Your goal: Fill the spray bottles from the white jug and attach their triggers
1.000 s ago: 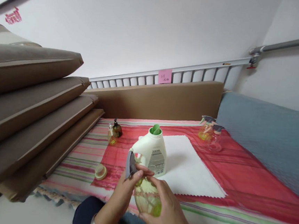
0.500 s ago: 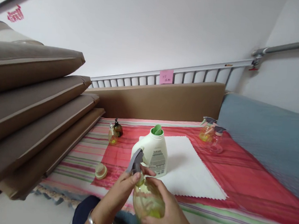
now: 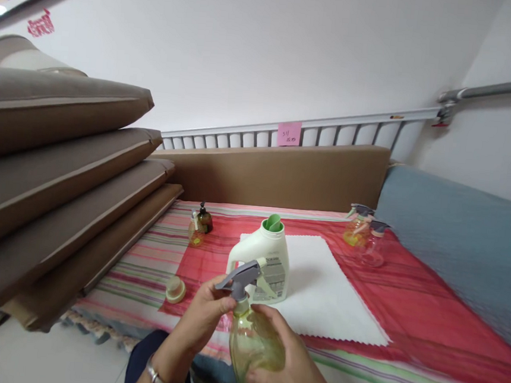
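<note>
I hold a clear spray bottle (image 3: 253, 349) with yellow-green liquid low in the middle of the view. My right hand (image 3: 287, 367) wraps round its body. My left hand (image 3: 204, 315) pinches the collar under its grey trigger head (image 3: 241, 277), which points left. Just behind stands a white detergent jug (image 3: 264, 264) with an open green spout, on a white cloth (image 3: 323, 287).
A cream cap (image 3: 175, 290) lies on the striped bedcover at the left. Two small pump bottles (image 3: 199, 227) stand at the back left, two small spray bottles (image 3: 365, 240) at the back right. Stacked brown cushions (image 3: 58, 198) fill the left; a blue blanket (image 3: 461, 245) covers the right.
The trigger head has turned round on the bottle under my left fingers and stands more upright. My view has shifted slightly to the left.
</note>
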Demonstrator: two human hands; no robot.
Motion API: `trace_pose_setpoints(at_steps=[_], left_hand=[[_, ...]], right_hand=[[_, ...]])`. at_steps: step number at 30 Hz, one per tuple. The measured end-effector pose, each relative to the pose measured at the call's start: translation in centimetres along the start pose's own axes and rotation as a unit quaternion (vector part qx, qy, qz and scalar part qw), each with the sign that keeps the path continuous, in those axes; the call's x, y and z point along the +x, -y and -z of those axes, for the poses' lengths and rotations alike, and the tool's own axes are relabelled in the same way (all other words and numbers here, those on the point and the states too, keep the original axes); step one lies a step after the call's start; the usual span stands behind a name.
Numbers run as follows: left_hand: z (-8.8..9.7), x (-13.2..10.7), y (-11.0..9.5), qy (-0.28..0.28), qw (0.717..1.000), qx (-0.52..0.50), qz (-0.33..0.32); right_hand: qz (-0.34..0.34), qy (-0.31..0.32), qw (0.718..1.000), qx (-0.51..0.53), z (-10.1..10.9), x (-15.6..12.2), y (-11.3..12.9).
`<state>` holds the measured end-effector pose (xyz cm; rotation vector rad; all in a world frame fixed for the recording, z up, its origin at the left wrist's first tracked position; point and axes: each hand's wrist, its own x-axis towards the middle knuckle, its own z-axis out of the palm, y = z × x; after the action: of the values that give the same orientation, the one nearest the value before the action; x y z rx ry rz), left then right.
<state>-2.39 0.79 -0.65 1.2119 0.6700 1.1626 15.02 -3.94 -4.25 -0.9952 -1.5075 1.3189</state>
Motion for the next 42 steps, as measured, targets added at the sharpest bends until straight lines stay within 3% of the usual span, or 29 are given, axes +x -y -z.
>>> trace_pose_setpoints(at_steps=[7,15,21,26,31,37,42], left_hand=[[-0.4,-0.5,-0.1,-0.022,0.999,0.040,-0.016],[-0.6,-0.5,-0.4,-0.080,0.983,0.131,-0.096],[-0.9,-0.6,-0.1,-0.119,0.992,-0.014,-0.029],[-0.7,-0.8,0.3,-0.082,0.995,-0.043,-0.024],[-0.7,-0.6,0.4,-0.034,0.994,-0.106,0.016],[-0.9,-0.3,0.7,-0.020,0.985,-0.168,0.016],[-1.1,-0.5,1.0,-0.035,0.989,-0.145,0.015]], right_hand=[[-0.007,-0.035,0.999,-0.035,-0.2,0.6,-1.8],[-0.012,-0.038,0.996,-0.078,-0.6,0.7,-0.5],[-0.030,-0.074,0.990,-0.117,-1.1,0.9,-0.6],[-0.070,-0.032,0.997,0.016,-1.1,0.8,-0.1],[-0.088,0.012,0.987,0.136,-0.8,0.6,0.6],[-0.080,0.017,0.986,0.148,-0.8,0.9,0.7],[-0.060,-0.011,0.994,0.087,-0.6,1.3,-0.9]])
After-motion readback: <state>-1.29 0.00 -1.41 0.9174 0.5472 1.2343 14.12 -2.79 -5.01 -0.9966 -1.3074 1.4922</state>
